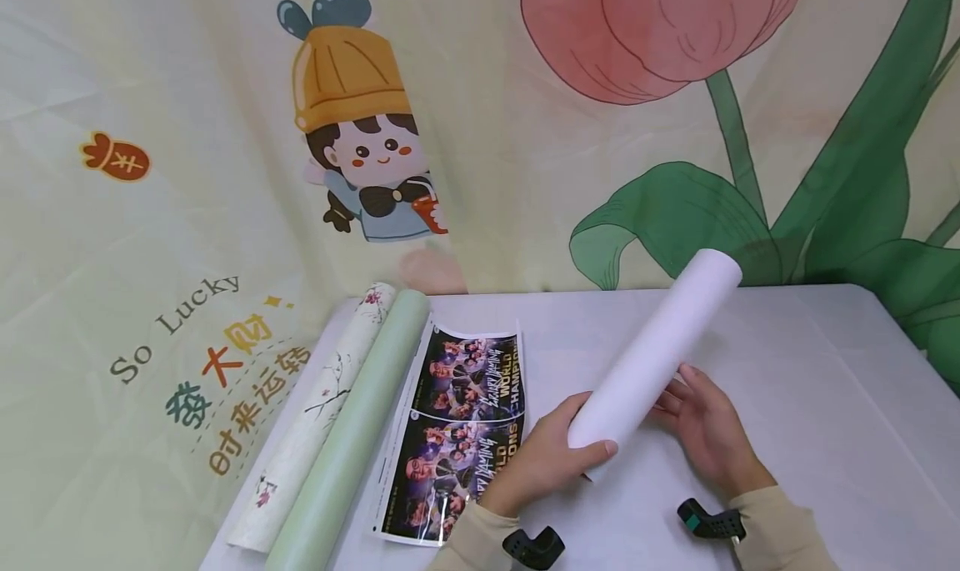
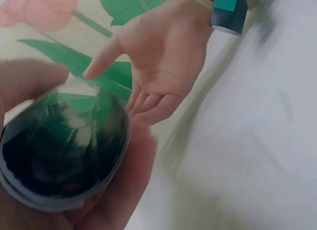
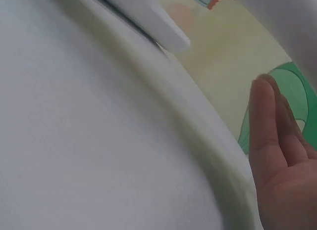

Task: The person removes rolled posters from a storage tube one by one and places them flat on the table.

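A white rolled-up sheet (image 1: 660, 346) is held tilted above the table, its upper end leaning away to the right. My left hand (image 1: 543, 454) grips it near the lower end, thumb on one side and fingers round the other. In the left wrist view, the near end of the roll (image 2: 64, 146) shows a dark, glossy inner face. Beside the roll is my right hand (image 1: 708, 433), fingers extended and palm facing it. The right wrist view shows a gap between those fingers (image 3: 265, 116) and the roll.
To the left, a poster (image 1: 457, 438) with dark printed pictures lies on the white table (image 1: 825, 388). Next to it lie a pale green roll (image 1: 352, 429) and a white flower-patterned roll (image 1: 315, 421). A printed curtain (image 1: 495, 137) hangs behind the table.
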{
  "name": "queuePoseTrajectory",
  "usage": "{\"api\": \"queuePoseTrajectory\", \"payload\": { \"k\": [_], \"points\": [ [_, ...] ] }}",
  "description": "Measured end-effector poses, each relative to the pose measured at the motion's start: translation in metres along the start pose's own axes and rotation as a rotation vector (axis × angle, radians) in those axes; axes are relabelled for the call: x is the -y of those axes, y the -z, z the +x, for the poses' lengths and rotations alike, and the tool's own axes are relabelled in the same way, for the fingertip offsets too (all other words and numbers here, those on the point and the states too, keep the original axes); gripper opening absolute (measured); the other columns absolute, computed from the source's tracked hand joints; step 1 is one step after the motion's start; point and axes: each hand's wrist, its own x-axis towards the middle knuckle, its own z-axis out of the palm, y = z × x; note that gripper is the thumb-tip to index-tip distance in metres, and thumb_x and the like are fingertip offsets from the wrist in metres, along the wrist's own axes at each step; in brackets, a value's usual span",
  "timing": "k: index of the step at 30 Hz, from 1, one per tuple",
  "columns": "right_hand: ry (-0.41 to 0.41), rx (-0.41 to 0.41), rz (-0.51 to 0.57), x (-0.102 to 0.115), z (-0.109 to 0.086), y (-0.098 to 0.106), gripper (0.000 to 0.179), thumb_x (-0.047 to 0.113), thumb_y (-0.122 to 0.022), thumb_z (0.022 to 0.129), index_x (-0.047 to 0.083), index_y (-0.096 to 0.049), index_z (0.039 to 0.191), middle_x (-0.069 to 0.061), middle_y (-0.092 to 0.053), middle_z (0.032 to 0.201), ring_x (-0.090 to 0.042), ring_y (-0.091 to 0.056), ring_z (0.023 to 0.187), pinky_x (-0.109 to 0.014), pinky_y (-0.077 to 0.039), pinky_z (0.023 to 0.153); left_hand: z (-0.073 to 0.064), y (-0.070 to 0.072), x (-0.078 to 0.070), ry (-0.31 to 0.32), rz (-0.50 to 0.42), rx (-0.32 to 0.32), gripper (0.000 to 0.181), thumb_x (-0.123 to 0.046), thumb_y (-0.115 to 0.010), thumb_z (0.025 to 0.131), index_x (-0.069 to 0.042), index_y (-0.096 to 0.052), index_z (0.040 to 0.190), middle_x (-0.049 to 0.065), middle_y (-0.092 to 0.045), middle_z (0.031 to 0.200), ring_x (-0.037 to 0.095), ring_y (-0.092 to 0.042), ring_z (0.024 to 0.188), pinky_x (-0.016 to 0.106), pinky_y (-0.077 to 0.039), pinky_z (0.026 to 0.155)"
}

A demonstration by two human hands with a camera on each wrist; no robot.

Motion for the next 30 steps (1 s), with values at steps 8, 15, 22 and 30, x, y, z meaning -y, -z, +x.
{"api": "queuePoseTrajectory", "payload": {
  "k": [8, 15, 22, 30],
  "points": [
    [0.03, 0.006, -0.117, -0.008, -0.003, -0.016, 0.041, 0.031, -0.044, 0.108, 0.008, -0.035, 0.14, -0.003, -0.06, 0.125, -0.021, -0.067, 0.11, -0.039, -0.055, 0.091, -0.01, -0.017, 0.002, -0.127, 0.39, -0.225, 0.075, -0.037, -0.076, 0.086, -0.014, -0.044, 0.149, 0.004, -0.06, 0.122, 0.013, -0.06, 0.096, 0.034, -0.053, 0.08],
    [0.033, -0.024, -0.182, -0.013, -0.002, -0.02, 0.042, 0.028, -0.049, 0.107, 0.006, -0.038, 0.141, 0.0, -0.06, 0.125, -0.018, -0.067, 0.105, -0.034, -0.056, 0.086, -0.019, -0.03, 0.001, -0.16, 0.527, -0.265, 0.084, -0.041, -0.078, 0.085, -0.014, -0.037, 0.153, 0.007, -0.057, 0.124, 0.015, -0.062, 0.086, 0.029, -0.052, 0.068],
    [0.039, -0.011, -0.15, -0.012, -0.003, -0.017, 0.04, 0.026, -0.049, 0.107, 0.006, -0.04, 0.14, -0.002, -0.061, 0.122, -0.018, -0.065, 0.102, -0.033, -0.054, 0.085, -0.016, -0.028, 0.0, 0.018, 0.141, -0.149, 0.073, -0.053, -0.059, 0.095, -0.017, -0.036, 0.155, 0.008, -0.059, 0.131, 0.018, -0.061, 0.103, 0.041, -0.053, 0.081],
    [0.063, 0.123, -0.069, -0.015, -0.006, -0.012, 0.037, 0.024, -0.038, 0.109, 0.01, -0.045, 0.143, -0.003, -0.057, 0.13, -0.018, -0.058, 0.111, -0.033, -0.05, 0.091, -0.015, -0.025, 0.0, 0.172, -0.416, -0.098, 0.044, -0.032, -0.041, 0.107, -0.009, -0.053, 0.143, 0.01, -0.062, 0.126, 0.021, -0.061, 0.106, 0.037, -0.049, 0.086]
  ]
}}
